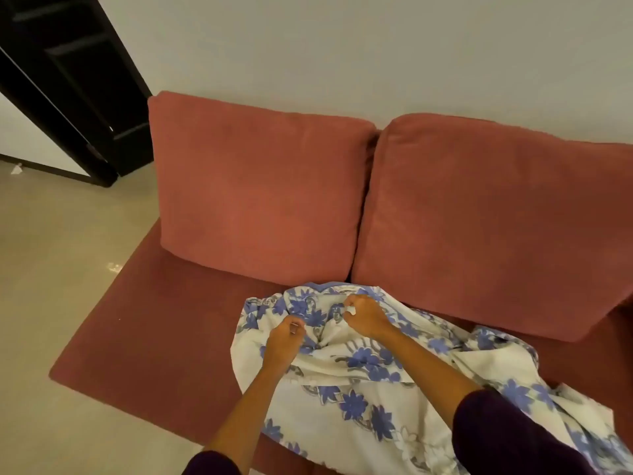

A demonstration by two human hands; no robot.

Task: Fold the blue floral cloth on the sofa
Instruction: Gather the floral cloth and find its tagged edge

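Observation:
A white cloth with blue flowers (356,409) lies bunched and rumpled on the seat of a dusty-red sofa (150,341), spreading from the middle toward the lower right. My left hand (284,341) pinches a gathered fold near the cloth's far left part. My right hand (366,315) grips the fabric a little farther back and to the right. Both hands are closed on the cloth, close together, with a puckered ridge between them. Dark purple sleeves cover both upper arms.
Two large red back cushions (263,197) (496,221) lean against a pale wall. Bare sofa seat lies left of the cloth. Beige tiled floor (58,255) is on the left, and a dark shelf unit (78,87) stands at the upper left.

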